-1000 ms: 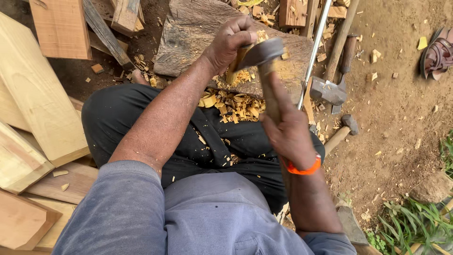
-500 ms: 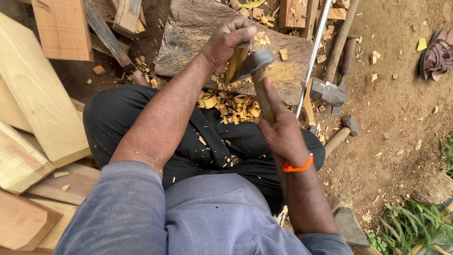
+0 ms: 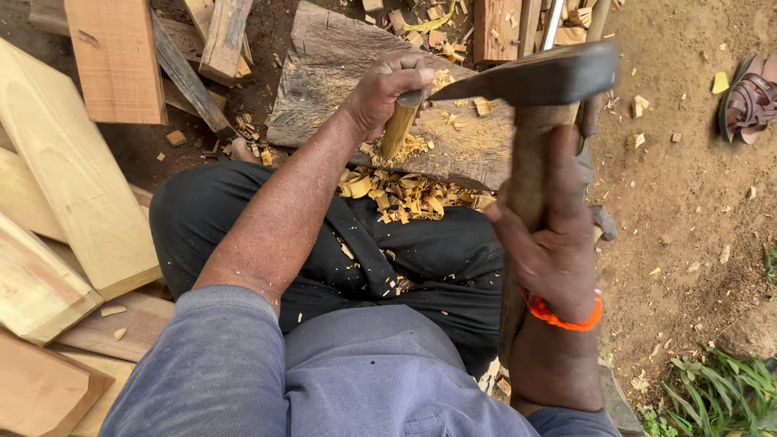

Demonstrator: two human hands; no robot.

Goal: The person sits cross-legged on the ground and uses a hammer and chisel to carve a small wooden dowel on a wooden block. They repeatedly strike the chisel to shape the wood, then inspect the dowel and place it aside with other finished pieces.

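Observation:
My left hand [image 3: 388, 89] grips a short yellowish wood piece [image 3: 398, 129], held upright with its lower end resting on a weathered chopping log [image 3: 324, 73]. My right hand [image 3: 550, 243], with an orange band at the wrist, grips the wooden handle of an adze-like axe [image 3: 530, 78]. Its dark metal head is raised close to the camera, its blade pointing left toward the wood piece. Pale wood chips [image 3: 401, 198] lie piled on my lap and on the log.
Light wooden planks [image 3: 73, 178] are stacked at the left. More boards and offcuts [image 3: 218, 40] lie at the top. A sandalled foot [image 3: 749, 97] rests on the bare dirt at the right. Green plants [image 3: 712, 392] grow at bottom right.
My right hand has lifted the axe up from the wood piece toward the camera. My left hand still holds the wood piece on the log.

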